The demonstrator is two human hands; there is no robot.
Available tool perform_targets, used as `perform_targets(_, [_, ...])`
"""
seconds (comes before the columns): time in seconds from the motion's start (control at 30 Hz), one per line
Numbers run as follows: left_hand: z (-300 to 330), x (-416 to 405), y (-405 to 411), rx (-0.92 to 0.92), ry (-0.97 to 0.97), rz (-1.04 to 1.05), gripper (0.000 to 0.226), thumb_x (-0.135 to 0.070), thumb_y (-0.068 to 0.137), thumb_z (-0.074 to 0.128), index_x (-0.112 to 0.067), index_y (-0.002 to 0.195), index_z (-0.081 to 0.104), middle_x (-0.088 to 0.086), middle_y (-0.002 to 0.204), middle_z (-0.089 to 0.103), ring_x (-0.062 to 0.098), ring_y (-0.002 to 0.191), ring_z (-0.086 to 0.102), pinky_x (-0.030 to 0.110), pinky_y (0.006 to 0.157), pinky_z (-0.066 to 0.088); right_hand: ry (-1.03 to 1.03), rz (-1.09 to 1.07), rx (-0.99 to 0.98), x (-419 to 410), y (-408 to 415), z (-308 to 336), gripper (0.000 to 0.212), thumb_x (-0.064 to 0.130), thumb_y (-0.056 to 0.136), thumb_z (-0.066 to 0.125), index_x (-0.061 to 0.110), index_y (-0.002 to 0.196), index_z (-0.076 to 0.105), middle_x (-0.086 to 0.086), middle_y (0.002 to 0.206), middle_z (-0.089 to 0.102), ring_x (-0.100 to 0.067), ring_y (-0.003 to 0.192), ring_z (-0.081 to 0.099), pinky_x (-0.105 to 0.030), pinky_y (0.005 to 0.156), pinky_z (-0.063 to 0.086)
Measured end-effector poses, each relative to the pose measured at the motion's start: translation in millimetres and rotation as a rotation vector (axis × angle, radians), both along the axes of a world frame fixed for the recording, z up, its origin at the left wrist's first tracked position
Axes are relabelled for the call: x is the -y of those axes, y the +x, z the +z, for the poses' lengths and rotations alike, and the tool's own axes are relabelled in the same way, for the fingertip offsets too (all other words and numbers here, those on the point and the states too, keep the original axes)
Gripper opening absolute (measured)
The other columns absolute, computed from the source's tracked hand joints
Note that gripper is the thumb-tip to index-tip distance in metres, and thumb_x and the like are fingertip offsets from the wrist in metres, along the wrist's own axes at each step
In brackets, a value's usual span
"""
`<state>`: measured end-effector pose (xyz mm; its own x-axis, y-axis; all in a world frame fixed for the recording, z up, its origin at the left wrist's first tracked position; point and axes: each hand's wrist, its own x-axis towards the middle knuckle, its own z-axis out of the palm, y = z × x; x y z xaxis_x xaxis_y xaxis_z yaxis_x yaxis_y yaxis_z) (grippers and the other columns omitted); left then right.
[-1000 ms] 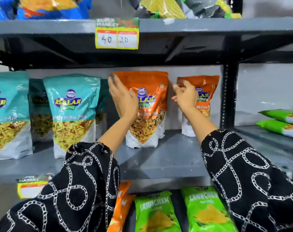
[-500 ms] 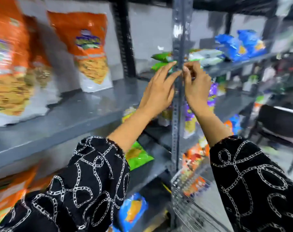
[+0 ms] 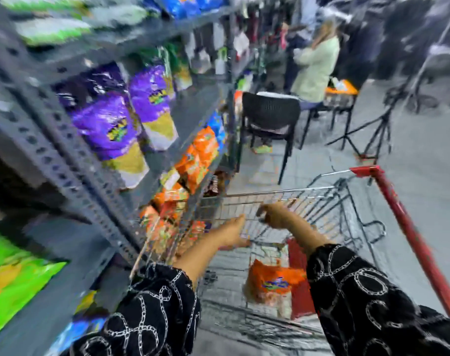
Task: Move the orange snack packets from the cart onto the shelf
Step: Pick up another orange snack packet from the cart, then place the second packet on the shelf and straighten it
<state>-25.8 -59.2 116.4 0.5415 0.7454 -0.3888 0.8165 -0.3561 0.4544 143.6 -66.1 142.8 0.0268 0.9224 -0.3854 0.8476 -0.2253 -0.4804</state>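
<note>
The view is blurred by motion. A wire shopping cart (image 3: 321,199) with a red handle stands to the right of the grey shelf (image 3: 72,163). One orange snack packet (image 3: 272,281) lies in the cart's basket, below my hands. My left hand (image 3: 231,233) reaches over the cart with its fingers stretched out and nothing in it. Slightly further right, my right hand (image 3: 274,213) hovers above the basket with curled fingers, and I see nothing held in it.
Purple packets (image 3: 108,127) and more orange packets (image 3: 198,158) fill the shelf levels on the left, green ones (image 3: 16,276) sit at the near left. A black chair (image 3: 270,119), a seated person (image 3: 313,65) and a tripod (image 3: 378,129) stand beyond the cart.
My view has swung right and down from the shelf to the cart. Both hands left the orange packets on the shelf and moved down over the cart's basket.
</note>
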Motion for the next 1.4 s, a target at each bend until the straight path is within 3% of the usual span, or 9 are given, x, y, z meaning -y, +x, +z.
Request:
perform_targets(0.13, [-82, 7, 18, -0.2, -0.233, -0.055, 0.088, -0.032, 0.08, 0.069, -0.004, 0.144, 0.015, 0.019, 0.152, 0.029, 0.032, 0.136, 0.034, 0.037, 0.112, 0.031, -0.256, -0.342, -0.341, 62, 50, -70, 0.043, 0.014, 0.085, 0.062, -0.006, 0.122, 0.057, -0.008, 0.104, 0.066, -0.002, 0.052, 0.068, -0.016, 0.062, 0.053])
perform_targets(0.2, [-108, 10, 23, -0.22, -0.281, -0.058, 0.088, -0.028, 0.079, 0.071, -0.01, 0.145, 0.016, 0.017, 0.151, 0.031, 0.032, 0.135, 0.036, 0.038, 0.111, 0.033, -0.28, -0.299, -0.205, 77, 68, -98, 0.047, 0.012, 0.086, 0.062, -0.006, 0.129, 0.052, -0.016, 0.106, 0.069, 0.005, 0.039, 0.059, -0.011, 0.052, 0.05])
perform_targets(0.37, [-143, 18, 34, -0.076, -0.361, 0.099, 0.049, -0.01, 0.087, 0.058, -0.017, 0.132, 0.044, 0.009, 0.137, 0.05, 0.029, 0.121, 0.051, 0.019, 0.09, 0.049, -0.205, -0.029, 0.258, 68, 80, -140, 0.031, 0.009, 0.092, 0.049, -0.003, 0.119, 0.055, -0.021, 0.124, 0.062, -0.029, 0.117, 0.06, -0.036, 0.094, 0.048])
perform_targets(0.5, [-155, 33, 32, -0.137, -0.175, 0.261, 0.015, -0.026, 0.091, 0.051, -0.023, 0.103, 0.06, 0.001, 0.1, 0.066, 0.015, 0.077, 0.06, 0.027, 0.069, 0.05, -0.114, -0.107, 0.321, 64, 83, -159, 0.024, 0.016, 0.089, 0.056, 0.002, 0.108, 0.063, -0.022, 0.112, 0.068, -0.037, 0.107, 0.064, -0.041, 0.086, 0.051])
perform_targets(0.6, [-151, 28, 26, 0.043, -0.174, 0.474, 0.019, -0.021, 0.094, 0.046, -0.018, 0.092, 0.064, 0.002, 0.089, 0.065, 0.012, 0.064, 0.052, 0.02, 0.056, 0.04, -0.082, -0.281, 0.175, 63, 87, -161, 0.022, 0.02, 0.086, 0.063, 0.004, 0.1, 0.068, -0.019, 0.103, 0.072, -0.033, 0.1, 0.068, -0.038, 0.078, 0.053])
perform_targets(0.77, [-99, 21, 23, 0.534, -0.261, 0.722, 0.035, -0.033, 0.097, 0.036, -0.008, 0.112, 0.055, 0.01, 0.107, 0.062, 0.03, 0.105, 0.057, 0.044, 0.094, 0.045, 0.124, -0.579, -0.621, 54, 83, -130, 0.029, 0.027, 0.085, 0.066, -0.001, 0.077, 0.067, -0.011, 0.07, 0.065, -0.021, 0.071, 0.059, -0.025, 0.063, 0.05])
perform_targets(0.87, [-60, 16, 29, 0.674, -0.074, 0.724, 0.063, -0.055, 0.087, 0.026, -0.002, 0.108, 0.054, 0.017, 0.096, 0.063, 0.038, 0.097, 0.061, 0.041, 0.081, 0.047, 0.343, -0.651, -0.82, 39, 65, -97, 0.025, 0.02, 0.097, 0.052, 0.0, 0.087, 0.063, -0.019, 0.083, 0.063, -0.026, 0.081, 0.058, -0.046, 0.076, 0.051])
perform_targets(1.03, [29, 2, 32, 0.737, 0.29, 0.767, 0.043, -0.034, 0.099, 0.03, -0.008, 0.129, 0.046, 0.021, 0.126, 0.059, 0.035, 0.113, 0.056, 0.041, 0.093, 0.044, 0.71, -0.687, -0.747, 13, 30, 0, 0.022, 0.033, 0.098, 0.049, 0.019, 0.087, 0.061, -0.01, 0.077, 0.066, -0.022, 0.074, 0.061, -0.039, 0.067, 0.05])
perform_targets(1.4, [227, 26, -28, 0.903, 0.973, 0.778, 0.031, -0.025, 0.098, 0.037, -0.001, 0.105, 0.056, 0.033, 0.097, 0.065, 0.047, 0.089, 0.06, 0.049, 0.072, 0.045, 1.248, -0.551, -0.679, 14, -38, 208, 0.033, 0.035, 0.099, 0.046, 0.015, 0.073, 0.05, 0.007, 0.063, 0.052, -0.006, 0.057, 0.047, -0.034, 0.061, 0.037])
